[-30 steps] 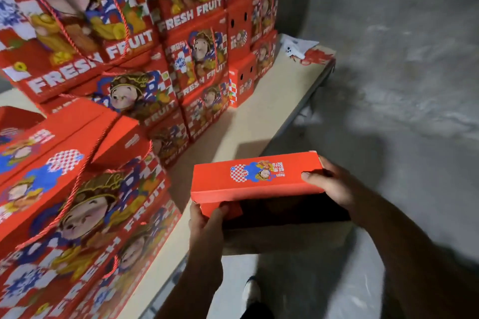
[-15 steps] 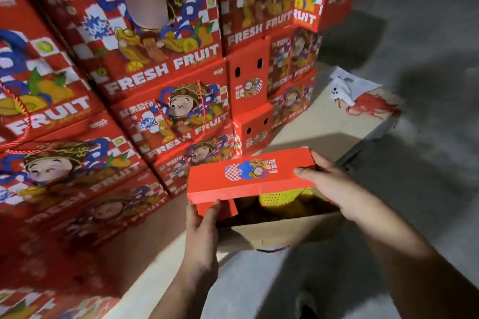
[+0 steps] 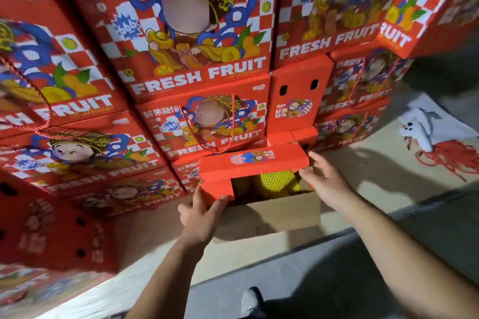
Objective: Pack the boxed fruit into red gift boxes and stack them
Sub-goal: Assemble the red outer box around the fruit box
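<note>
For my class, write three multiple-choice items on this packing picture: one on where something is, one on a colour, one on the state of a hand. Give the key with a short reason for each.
1. Where does the half-open gift box sit?
A. on the wooden platform, in front of the stacked boxes
B. on the grey floor
C. on top of the stack

2. What colour is the netted fruit inside it?
A. purple
B. yellow
C. white

3. What is the left hand doing?
A. hanging idle
B. resting flat on the platform
C. gripping the box's red side flap

Key:
1 A, the box stands on the pale boards against the stack's lowest row.
2 B, yellow mesh shows in the opening under the lid.
3 C, the thumb and fingers close round the flap; the right hand is spread at the box's other end.
</note>
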Available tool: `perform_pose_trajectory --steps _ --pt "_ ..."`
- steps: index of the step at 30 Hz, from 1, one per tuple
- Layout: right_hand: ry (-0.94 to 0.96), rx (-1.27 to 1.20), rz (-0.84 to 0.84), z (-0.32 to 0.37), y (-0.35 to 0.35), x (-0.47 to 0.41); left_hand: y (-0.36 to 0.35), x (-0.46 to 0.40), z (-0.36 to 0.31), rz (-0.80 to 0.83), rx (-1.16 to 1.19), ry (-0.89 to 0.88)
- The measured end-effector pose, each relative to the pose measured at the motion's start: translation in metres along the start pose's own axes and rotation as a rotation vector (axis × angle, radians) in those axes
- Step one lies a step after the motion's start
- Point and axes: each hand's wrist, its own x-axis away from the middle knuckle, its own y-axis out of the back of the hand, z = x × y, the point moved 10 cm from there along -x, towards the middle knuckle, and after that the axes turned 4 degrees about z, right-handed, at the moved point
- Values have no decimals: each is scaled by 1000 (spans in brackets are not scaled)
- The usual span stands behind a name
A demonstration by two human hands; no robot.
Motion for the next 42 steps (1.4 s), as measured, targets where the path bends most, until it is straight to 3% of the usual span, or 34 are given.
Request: perform_pose_trajectory --steps 4,8,10,15,17,19,22,24,27,29,33,35,39,42 --pt "-145 -218 -227 -61 10 27 14 -15 -18 19 26 -168" --pt "-413 -484 -66 -115 -28 30 12 -46 -36 56 -65 -288" --pt "-402 -533 -46 -116 -31 25 11 -63 -41 40 -137 -294" --pt "-221 -393 -175 -91 -7 17 17 -67 -47 -41 -270 -372" --pt "-199 -350 -169 -92 0 16 14 -63 -40 35 -225 -341" --pt "-222 -245 -136 -96 5 17 9 -58 -27 117 -32 -218" --pt "-404 -208 -22 -113 6 24 9 -50 -18 55 191 -171" --pt "-521 -291 99 -121 -1 36 16 -48 -11 -67 213 -98" --pt "-398 -431 32 -105 12 31 28 -55 -2 -198 -35 -22" --pt "-275 -395 -8 -80 20 27 28 -58 4 -225 -162 6" --pt "17 -252 -114 -44 35 14 16 -50 10 -229 -2 -44" --pt "176 -98 -45 -23 24 20 14 -43 10 -265 19 -61" --pt "444 588 216 -21 -14 35 8 -25 -1 -329 3 -149" --pt "532 608 190 -19 -8 28 6 -12 0 -377 -99 -139"
